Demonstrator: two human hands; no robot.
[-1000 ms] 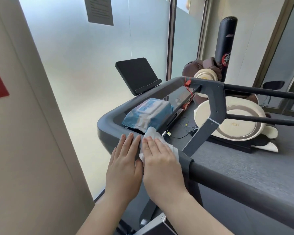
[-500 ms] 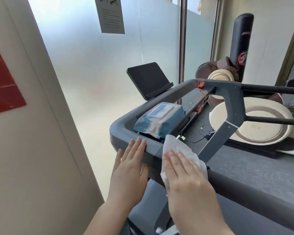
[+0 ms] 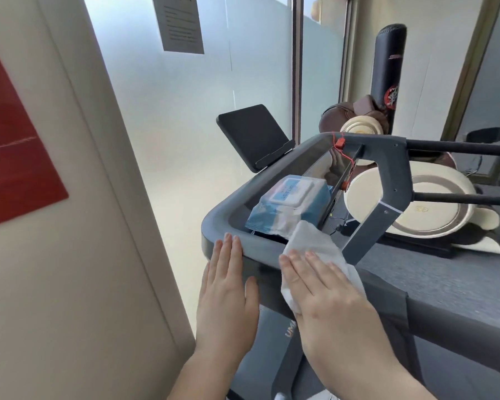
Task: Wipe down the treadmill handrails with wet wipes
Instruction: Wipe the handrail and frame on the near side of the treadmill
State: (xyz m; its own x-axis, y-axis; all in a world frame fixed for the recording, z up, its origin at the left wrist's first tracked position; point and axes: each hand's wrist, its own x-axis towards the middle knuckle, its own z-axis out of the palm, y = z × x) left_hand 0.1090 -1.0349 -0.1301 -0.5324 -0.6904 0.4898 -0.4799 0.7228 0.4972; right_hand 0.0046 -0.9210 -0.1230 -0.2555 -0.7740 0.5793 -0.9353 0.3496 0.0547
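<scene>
We see the right hand press a white wet wipe flat on the grey treadmill handrail, fingers straight. The left hand lies flat just beside it, fingers straight, holding nothing. A blue wipes pack sits behind the handrail. Below it we read "UM".
</scene>
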